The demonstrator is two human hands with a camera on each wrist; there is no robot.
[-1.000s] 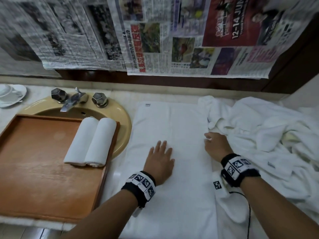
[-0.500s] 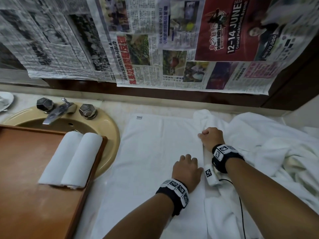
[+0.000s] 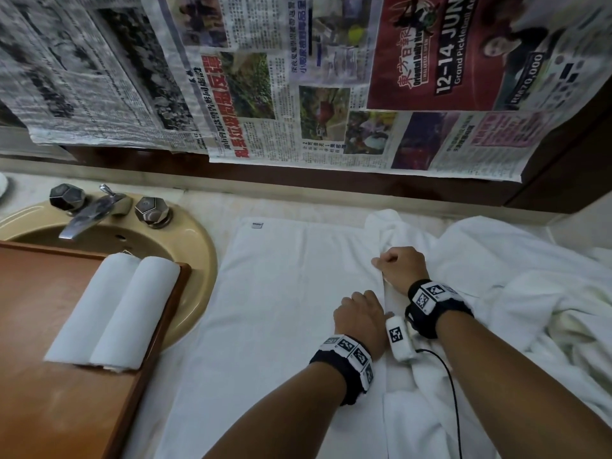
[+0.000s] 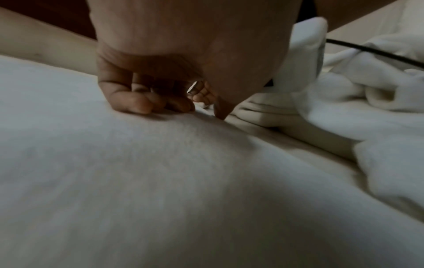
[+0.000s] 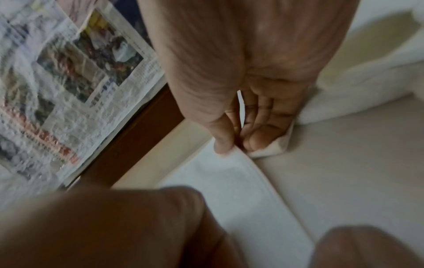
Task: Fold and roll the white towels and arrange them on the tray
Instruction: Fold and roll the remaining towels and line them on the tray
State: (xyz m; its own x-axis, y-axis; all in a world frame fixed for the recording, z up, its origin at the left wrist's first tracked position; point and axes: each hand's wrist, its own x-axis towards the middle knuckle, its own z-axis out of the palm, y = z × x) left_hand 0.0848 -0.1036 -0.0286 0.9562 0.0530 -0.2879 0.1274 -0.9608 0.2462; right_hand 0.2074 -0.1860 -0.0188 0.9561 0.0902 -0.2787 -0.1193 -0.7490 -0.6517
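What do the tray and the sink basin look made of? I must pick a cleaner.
Tray: apparently wood, reddish-brown with a smooth satin finish, raised rim; it could be laminate. Sink basin: likely glazed ceramic, glossy tan-yellow with soft reflections.

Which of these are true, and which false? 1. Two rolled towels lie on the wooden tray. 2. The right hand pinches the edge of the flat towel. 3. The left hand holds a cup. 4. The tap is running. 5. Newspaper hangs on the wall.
1. True: two rolled towels lie side by side on the tray.
2. True: the right hand pinches the flat towel at its right edge.
3. False: the left hand holds the same towel edge.
4. False: no water shows at the tap.
5. True: newspaper covers the wall.
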